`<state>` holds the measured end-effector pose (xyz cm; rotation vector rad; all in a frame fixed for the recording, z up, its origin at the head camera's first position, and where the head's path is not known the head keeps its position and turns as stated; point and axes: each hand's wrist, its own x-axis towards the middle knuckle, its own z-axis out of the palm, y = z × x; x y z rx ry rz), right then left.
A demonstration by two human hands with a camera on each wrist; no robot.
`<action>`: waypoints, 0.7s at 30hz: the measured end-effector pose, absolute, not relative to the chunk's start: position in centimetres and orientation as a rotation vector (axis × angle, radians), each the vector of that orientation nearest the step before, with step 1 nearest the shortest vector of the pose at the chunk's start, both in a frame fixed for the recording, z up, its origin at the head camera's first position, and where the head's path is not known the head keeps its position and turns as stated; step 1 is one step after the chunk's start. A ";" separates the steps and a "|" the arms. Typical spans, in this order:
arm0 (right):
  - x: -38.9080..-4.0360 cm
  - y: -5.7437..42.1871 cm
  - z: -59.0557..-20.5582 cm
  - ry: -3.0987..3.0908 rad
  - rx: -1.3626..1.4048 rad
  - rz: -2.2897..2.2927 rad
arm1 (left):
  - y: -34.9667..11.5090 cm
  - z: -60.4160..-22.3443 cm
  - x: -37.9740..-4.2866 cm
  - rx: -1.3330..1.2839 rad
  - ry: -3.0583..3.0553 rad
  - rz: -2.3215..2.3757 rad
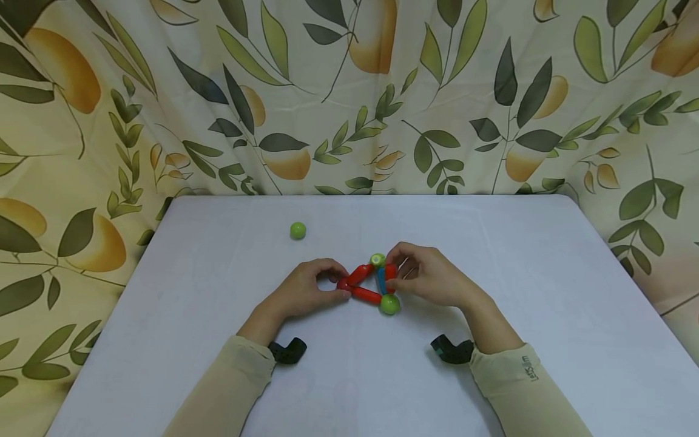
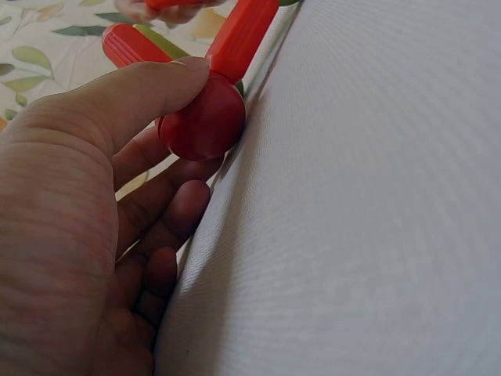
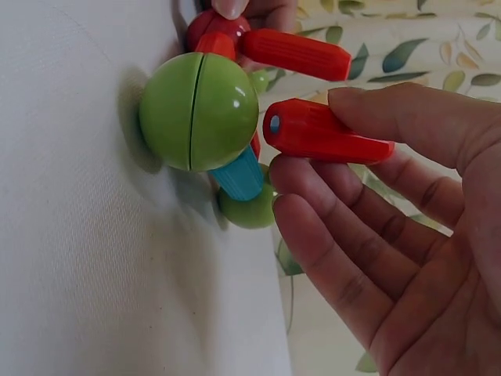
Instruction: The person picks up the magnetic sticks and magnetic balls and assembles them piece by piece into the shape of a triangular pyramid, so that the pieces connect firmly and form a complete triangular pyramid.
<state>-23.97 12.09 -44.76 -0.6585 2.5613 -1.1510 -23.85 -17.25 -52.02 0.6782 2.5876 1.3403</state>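
A small frame of magnetic-looking rods and balls stands on the table before me. At its left corner my left hand [image 1: 310, 286] pinches a red ball [image 2: 205, 121] between thumb and fingers. One red rod [image 1: 366, 295] runs from it to the near green ball [image 1: 390, 304]; another red rod [image 3: 297, 55] slants up, its far end free. A blue rod [image 3: 239, 174] joins the near green ball to the far green ball [image 1: 377, 260]. My right hand [image 1: 434, 276] pinches a separate red rod [image 3: 321, 133], whose holed end points at the near green ball, slightly apart from it.
A loose green ball [image 1: 297, 230] lies on the white table [image 1: 491, 243] farther back, left of the frame. Behind the table's far edge hangs a leaf-and-fruit patterned curtain [image 1: 349, 121]. Dark camera mounts [image 1: 452, 350] stick out from both wrists.
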 end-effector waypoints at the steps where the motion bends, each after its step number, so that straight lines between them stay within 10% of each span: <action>1: -24.0 12.1 -44.8 2.559 -0.666 -1.150 | -17.2 -52.0 -23.8 0.678 2.588 1.339; 21: -23.6 11.2 -44.9 2.514 -0.777 -1.132 | -17.2 -52.1 -23.8 0.685 2.592 1.355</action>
